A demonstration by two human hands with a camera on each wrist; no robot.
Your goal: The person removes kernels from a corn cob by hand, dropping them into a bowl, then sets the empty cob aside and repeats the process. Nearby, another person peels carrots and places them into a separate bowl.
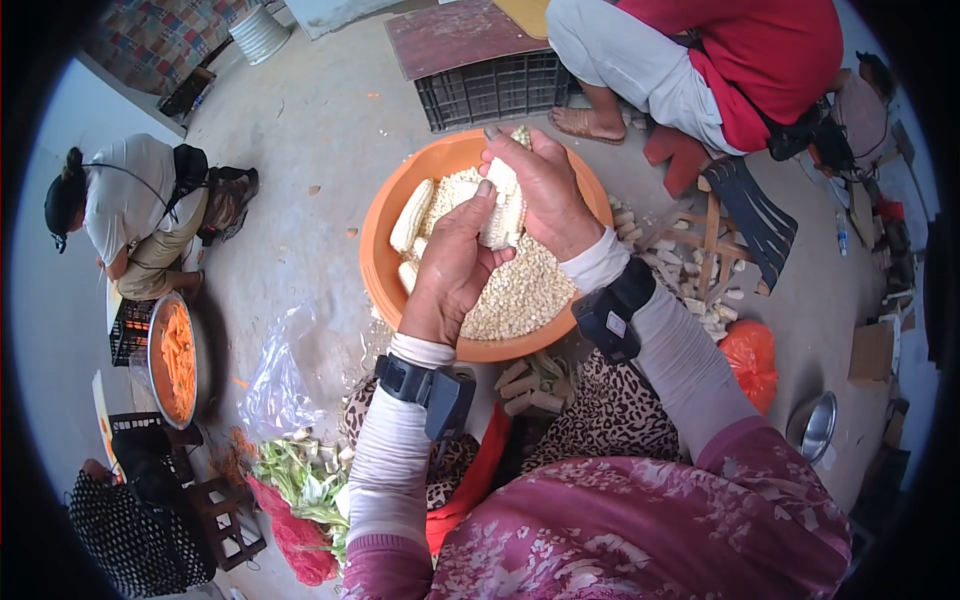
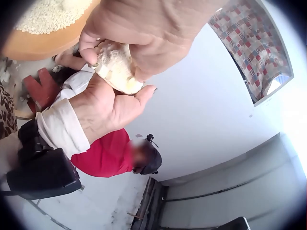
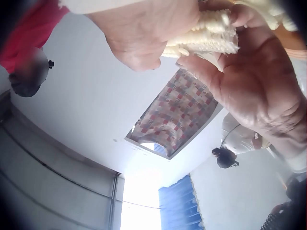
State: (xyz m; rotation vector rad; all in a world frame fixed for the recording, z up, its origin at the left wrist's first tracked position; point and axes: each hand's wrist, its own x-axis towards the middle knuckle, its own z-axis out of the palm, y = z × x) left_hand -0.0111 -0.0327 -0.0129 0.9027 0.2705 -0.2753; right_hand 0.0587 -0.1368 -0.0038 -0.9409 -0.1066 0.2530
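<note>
A pale ear of corn (image 1: 507, 208), partly stripped of kernels, is held between both hands above the orange basin (image 1: 375, 235). My left hand (image 1: 452, 262) grips its lower end, with the thumb laid along the cob. The right hand (image 1: 553, 190) wraps around the upper part from the far side. In the right wrist view, rows of kernels and a rough broken end of the corn (image 3: 211, 38) show between the two hands. Loose white kernels (image 1: 525, 295) fill much of the basin, and whole ears (image 1: 410, 215) lie at its left side.
Bare cobs (image 1: 690, 275) lie heaped right of the basin near a low wooden stool (image 1: 712, 245). A black crate (image 1: 490, 90) stands beyond it. One person in red (image 1: 770, 60) sits at upper right; others are at left by a bowl of orange strips (image 1: 178, 360). Green husks (image 1: 305, 480) lie lower left.
</note>
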